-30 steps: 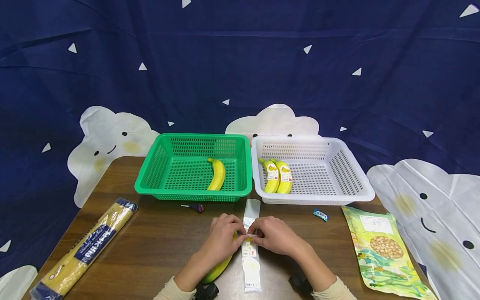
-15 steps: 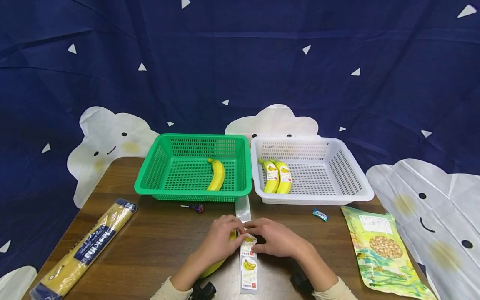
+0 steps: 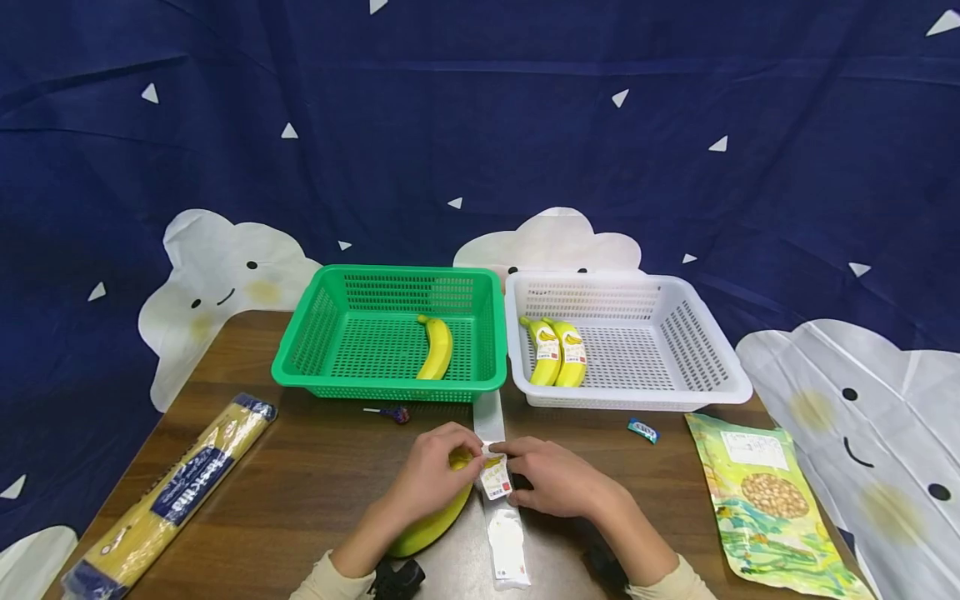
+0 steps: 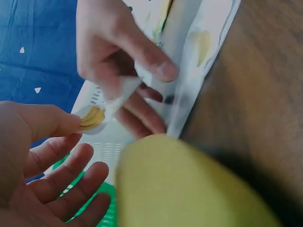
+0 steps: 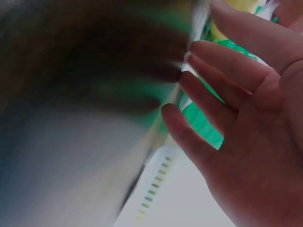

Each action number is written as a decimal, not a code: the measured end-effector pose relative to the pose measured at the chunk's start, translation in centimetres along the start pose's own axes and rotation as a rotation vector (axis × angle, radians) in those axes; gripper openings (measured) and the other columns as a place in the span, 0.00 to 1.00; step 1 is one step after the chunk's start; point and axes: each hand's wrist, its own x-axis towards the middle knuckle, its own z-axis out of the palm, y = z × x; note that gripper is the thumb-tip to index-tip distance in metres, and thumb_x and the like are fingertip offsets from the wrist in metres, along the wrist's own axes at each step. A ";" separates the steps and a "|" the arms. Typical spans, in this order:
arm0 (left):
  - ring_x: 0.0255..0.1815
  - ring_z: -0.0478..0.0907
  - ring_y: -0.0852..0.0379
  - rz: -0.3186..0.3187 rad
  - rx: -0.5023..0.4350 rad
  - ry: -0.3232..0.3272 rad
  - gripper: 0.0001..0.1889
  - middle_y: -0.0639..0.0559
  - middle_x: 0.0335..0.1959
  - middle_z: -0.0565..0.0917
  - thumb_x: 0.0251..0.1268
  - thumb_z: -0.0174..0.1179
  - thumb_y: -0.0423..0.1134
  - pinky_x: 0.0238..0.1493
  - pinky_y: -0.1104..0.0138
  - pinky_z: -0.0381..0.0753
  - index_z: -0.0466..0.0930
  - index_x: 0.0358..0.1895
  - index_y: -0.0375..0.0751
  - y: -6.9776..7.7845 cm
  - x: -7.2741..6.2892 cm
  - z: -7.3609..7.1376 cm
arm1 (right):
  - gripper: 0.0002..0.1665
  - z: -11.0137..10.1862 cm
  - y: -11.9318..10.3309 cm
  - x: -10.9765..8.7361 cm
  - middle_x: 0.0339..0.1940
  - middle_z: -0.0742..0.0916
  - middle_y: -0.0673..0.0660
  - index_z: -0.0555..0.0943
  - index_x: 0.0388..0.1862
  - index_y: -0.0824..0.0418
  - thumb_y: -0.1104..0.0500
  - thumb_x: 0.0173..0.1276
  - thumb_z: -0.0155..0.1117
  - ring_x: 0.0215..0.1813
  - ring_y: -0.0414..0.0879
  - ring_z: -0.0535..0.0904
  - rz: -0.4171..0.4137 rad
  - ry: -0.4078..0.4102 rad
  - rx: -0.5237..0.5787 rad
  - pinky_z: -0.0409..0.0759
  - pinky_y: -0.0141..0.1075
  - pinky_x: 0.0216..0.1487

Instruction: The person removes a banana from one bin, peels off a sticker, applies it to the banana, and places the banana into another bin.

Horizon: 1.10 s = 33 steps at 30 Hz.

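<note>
In the head view my left hand (image 3: 440, 467) pinches the upper end of a white banana-print sticker (image 3: 495, 477) between thumb and index finger. The sticker lies over a long label strip (image 3: 508, 546). My right hand (image 3: 551, 475) is at the strip's right side, its index fingertip by the sticker's top edge. In the right wrist view, that hand's fingers (image 5: 208, 99) are fairly straight and slightly spread. A banana (image 3: 429, 527) lies on the table beside my left hand, partly hidden by it, and looms large in the left wrist view.
A green basket (image 3: 390, 387) holding one banana (image 3: 437, 348) stands at the back. Right of it, a white basket (image 3: 637, 398) holds two labelled bananas (image 3: 558, 354). A spaghetti pack (image 3: 172, 500), lollipop (image 3: 393, 414), small wrapped candy (image 3: 642, 430) and green food bag (image 3: 772, 508) lie around.
Half a second ago the strip's lower end showed a full banana label; now it looks mostly plain, and the left hand's sticker lies over the strip. Both hands stay near the same spot.
</note>
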 end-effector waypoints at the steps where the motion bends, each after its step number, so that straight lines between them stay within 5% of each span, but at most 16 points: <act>1: 0.40 0.78 0.64 -0.004 -0.015 0.003 0.03 0.61 0.37 0.81 0.59 0.67 0.38 0.45 0.63 0.78 0.84 0.31 0.45 0.0 0.0 -0.2 | 0.21 0.0 0.0 0.0 0.65 0.76 0.53 0.85 0.50 0.58 0.49 0.60 0.70 0.65 0.48 0.70 -0.007 0.009 -0.013 0.72 0.48 0.59; 10: 0.27 0.77 0.63 -0.127 -0.117 -0.001 0.03 0.62 0.27 0.80 0.62 0.64 0.38 0.31 0.68 0.78 0.80 0.32 0.51 -0.2 0.0 -2.0 | 0.20 -0.2 -0.4 0.3 0.59 0.80 0.55 0.84 0.51 0.60 0.50 0.64 0.67 0.57 0.49 0.77 0.020 0.060 -0.062 0.75 0.46 0.55; 18: 0.28 0.78 0.62 -0.174 -0.158 0.005 0.03 0.61 0.26 0.81 0.62 0.64 0.37 0.32 0.67 0.80 0.79 0.32 0.50 -1.1 -0.2 -3.0 | 0.13 -0.1 -0.2 0.6 0.48 0.84 0.51 0.85 0.44 0.56 0.51 0.65 0.66 0.48 0.46 0.81 0.027 0.191 -0.110 0.78 0.46 0.48; 21: 0.28 0.79 0.62 -0.179 -0.159 -0.015 0.03 0.61 0.26 0.81 0.62 0.65 0.38 0.32 0.67 0.80 0.80 0.32 0.49 -1.2 -0.3 -3.3 | 0.13 -0.2 -0.5 0.9 0.43 0.85 0.46 0.84 0.45 0.55 0.50 0.67 0.64 0.44 0.41 0.81 0.084 0.240 0.008 0.79 0.41 0.45; 24: 0.27 0.78 0.61 -0.180 -0.161 -0.045 0.03 0.61 0.26 0.81 0.62 0.65 0.39 0.31 0.67 0.79 0.80 0.32 0.49 -1.0 -0.4 -3.6 | 0.10 -0.7 -1.1 1.3 0.38 0.85 0.43 0.82 0.45 0.53 0.51 0.69 0.63 0.39 0.37 0.81 0.133 0.285 0.286 0.80 0.36 0.40; 28: 0.27 0.78 0.62 -0.170 -0.152 -0.091 0.03 0.62 0.26 0.81 0.63 0.64 0.39 0.30 0.67 0.79 0.80 0.33 0.49 -1.0 -0.6 -3.7 | 0.06 -1.2 -2.1 2.0 0.34 0.83 0.41 0.77 0.40 0.50 0.56 0.68 0.65 0.36 0.37 0.81 0.086 0.318 0.591 0.81 0.35 0.38; 33: 0.27 0.79 0.61 -0.183 -0.160 -0.122 0.03 0.61 0.27 0.81 0.64 0.64 0.41 0.30 0.67 0.79 0.79 0.34 0.49 -0.9 -0.6 -3.8 | 0.08 -0.9 -2.8 2.5 0.30 0.83 0.43 0.78 0.33 0.51 0.63 0.63 0.67 0.33 0.39 0.80 -0.024 0.327 0.652 0.81 0.37 0.35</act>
